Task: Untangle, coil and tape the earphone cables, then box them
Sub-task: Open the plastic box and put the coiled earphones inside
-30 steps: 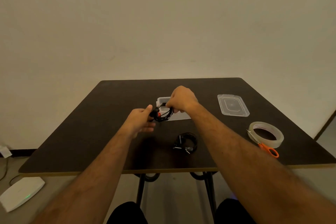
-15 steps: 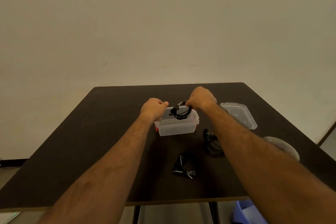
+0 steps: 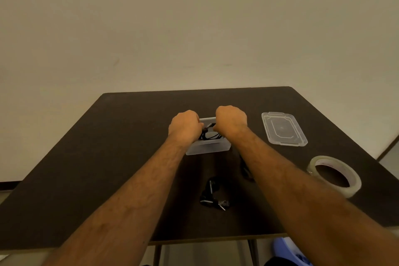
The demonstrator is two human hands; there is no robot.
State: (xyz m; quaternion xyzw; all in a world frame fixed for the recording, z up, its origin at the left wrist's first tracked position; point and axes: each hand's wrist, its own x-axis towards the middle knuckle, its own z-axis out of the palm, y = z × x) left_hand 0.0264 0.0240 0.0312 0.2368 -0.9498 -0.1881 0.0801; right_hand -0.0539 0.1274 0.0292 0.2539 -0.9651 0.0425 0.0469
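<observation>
Item: coiled earphone cable (image 3: pixel 210 134), black. I now have it down inside the clear box (image 3: pixel 207 148); half a second ago it sat at the rim. Boxing of this coil looks nearly done.
Left hand (image 3: pixel 184 128): fist-curled over the box's left end, pinching the coil.
Right hand (image 3: pixel 231 121): likewise at the right end.
Second coil (image 3: pixel 212 197): nearer me than the box, loose on the counter (image 3: pixel 108 157), unboxed.
Lid (image 3: pixel 282 128): right of the box, off.
Tape roll (image 3: pixel 334 176): right of the box, nearer.
</observation>
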